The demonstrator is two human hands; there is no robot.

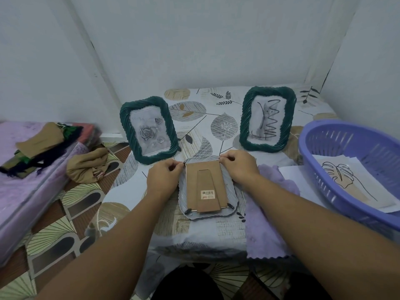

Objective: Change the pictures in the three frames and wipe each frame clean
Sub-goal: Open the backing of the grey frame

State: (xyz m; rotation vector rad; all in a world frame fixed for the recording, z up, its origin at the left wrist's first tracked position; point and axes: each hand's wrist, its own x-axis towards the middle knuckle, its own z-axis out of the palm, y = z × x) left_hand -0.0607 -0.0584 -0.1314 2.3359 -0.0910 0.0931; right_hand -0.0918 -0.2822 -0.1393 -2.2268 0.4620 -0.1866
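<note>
A pale grey frame (232, 199) lies face down on the table, its brown cardboard back (204, 178) with a barcode sticker facing up. My left hand (164, 180) pinches the small clip at the back's top left corner. My right hand (238, 168) pinches the clip at the top right corner. Two dark green frames stand upright behind: the left green frame (149, 132) shows a rose picture, the right green frame (268, 120) shows a line drawing. A lilac cloth (268, 224) lies right of the face-down frame, partly under my right forearm.
A purple plastic basket (346, 148) at the right holds paper prints, one with a leaf drawing (344, 176). A loose white sheet (292, 172) lies by it. Folded clothes (43, 144) sit on a lilac mattress at the left, a tan garment (88, 165) on the floor.
</note>
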